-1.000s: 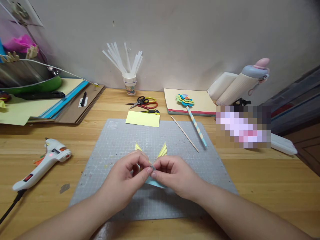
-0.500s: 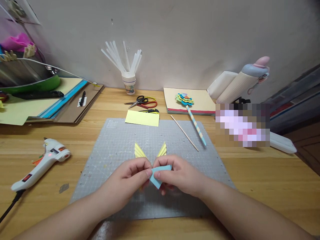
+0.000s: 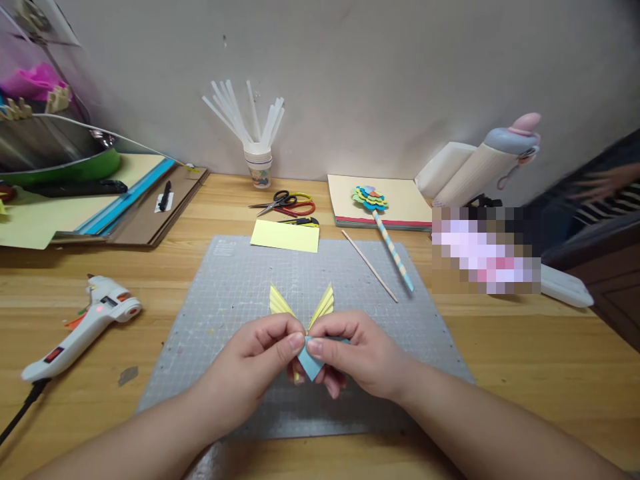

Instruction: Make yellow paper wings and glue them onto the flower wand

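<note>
A light blue piece of paper [image 3: 311, 367] is pinched between thumb and fingers of my right hand [image 3: 363, 347]. My left hand [image 3: 267, 347] is closed right beside it, its thumb tip at the blue paper's edge. Yellow pleated paper [image 3: 324, 305] fans out beyond both hands like two wings, and a bit of yellow shows under my left fingers. The fingers hide where the yellow and blue papers meet. Both hands are over the grey cutting mat [image 3: 235, 287].
A glue gun [image 3: 103, 320] lies left of the mat. Beyond it are a yellow paper strip [image 3: 285, 237], scissors [image 3: 280, 202], a thin wooden stick [image 3: 369, 265], a paper flower on a striped stem [image 3: 390, 247] and a cup of glue sticks [image 3: 259, 167]. Another person's hand [image 3: 607, 183] shows far right.
The blue paper has turned slightly between my fingers, its corner pointing more downward. More of the right yellow wing shows. Another person has come into view at the far right.
</note>
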The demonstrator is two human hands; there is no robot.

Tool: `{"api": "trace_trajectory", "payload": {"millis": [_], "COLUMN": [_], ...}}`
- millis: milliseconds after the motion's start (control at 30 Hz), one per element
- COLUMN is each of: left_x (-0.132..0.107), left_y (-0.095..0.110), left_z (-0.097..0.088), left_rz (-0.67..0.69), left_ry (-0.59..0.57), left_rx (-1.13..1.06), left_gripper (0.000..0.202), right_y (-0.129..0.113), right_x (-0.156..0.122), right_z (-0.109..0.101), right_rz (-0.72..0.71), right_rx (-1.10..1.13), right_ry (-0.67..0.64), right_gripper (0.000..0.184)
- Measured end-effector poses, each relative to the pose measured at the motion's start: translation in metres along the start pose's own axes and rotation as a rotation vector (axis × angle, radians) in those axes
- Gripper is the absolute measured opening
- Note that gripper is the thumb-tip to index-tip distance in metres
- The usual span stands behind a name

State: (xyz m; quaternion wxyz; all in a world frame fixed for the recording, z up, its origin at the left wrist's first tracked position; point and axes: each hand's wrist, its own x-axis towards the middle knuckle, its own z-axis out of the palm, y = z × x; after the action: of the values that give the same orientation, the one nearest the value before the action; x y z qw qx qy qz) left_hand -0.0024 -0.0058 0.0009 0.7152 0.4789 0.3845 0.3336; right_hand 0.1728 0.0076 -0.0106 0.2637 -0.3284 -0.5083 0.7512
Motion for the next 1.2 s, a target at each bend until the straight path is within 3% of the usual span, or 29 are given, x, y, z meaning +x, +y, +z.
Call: {"api": "trace_trajectory", "payload": {"millis": [233, 367, 567, 733, 800, 933, 1033, 1100, 1200], "left_x": [0.001, 0.002, 0.003, 0.005, 0.006, 0.004, 0.001, 0.001, 0.003], "left_y": [-0.003, -0.001, 0.001, 0.010, 0.014, 0.012, 0.007, 0.006, 0.008], "left_z": [0.001, -0.003, -0.006, -0.015, -0.023, -0.035, -0.034, -0.030, -0.019], "left_rz": [0.000, -0.037, 0.003, 0.074, 0.017, -0.183, -0.211, -0.195, -0.111], "left_ry": [0.050, 0.147, 0.180, 0.329, 0.293, 0.024, 0.013, 0.075, 0.161], "left_rx": [-0.036, -0.002, 0.071, 0.222, 0.403, 0.903, 1.188, 1.245, 0.974], "left_gripper": [0.027, 0.027, 0.026, 0.028, 0.028, 0.021, 0.017, 0.025, 0.031], "right_y": [0.001, 0.000, 0.002, -0.002, -0.004, -0.002, -0.001, -0.001, -0.001], "right_x": [0.002, 0.004, 0.005, 0.007, 0.008, 0.010, 0.009, 0.009, 0.008], "right_z": [0.001, -0.003, -0.007, -0.014, -0.015, -0.012, -0.008, -0.006, -0.003], "right_rz": [0.043, 0.086, 0.041, -0.098, -0.107, -0.042, -0.008, 0.001, 0.024], "right_rx": [0.046, 0.137, 0.139, 0.214, 0.220, 0.165, 0.066, 0.011, -0.043], "right_ry": [0.032, 0.080, 0.188, 0.351, 0.359, 0.295, 0.286, 0.282, 0.274], "right_gripper": [0.033, 0.033, 0.029, 0.027, 0.026, 0.029, 0.030, 0.031, 0.031]}}
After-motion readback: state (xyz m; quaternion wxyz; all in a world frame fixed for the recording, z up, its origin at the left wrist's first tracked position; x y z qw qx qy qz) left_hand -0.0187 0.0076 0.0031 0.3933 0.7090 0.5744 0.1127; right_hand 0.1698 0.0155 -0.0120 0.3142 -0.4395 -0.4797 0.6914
